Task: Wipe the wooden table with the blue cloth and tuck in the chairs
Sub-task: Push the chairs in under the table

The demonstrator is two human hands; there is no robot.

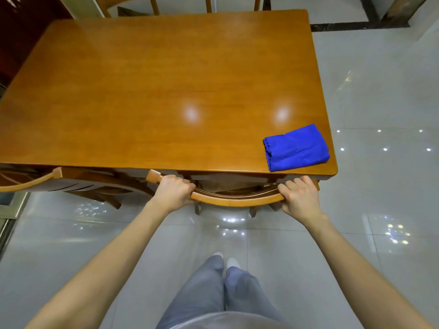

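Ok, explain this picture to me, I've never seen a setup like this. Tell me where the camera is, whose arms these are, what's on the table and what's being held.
There is no machine here. A person wears one wide-angle camera on the head, looking forward and down, so the bare arms and the grey trousers belong to the wearer. This single picture is that head view.

In front stands a wooden table. A folded blue cloth lies on it near its near right corner.

The left hand and the right hand each grip a wooden chair by its curved top rail. Its seat sits partly under the table's near edge. A second chair stands to the left, and more chair backs show at the far side.
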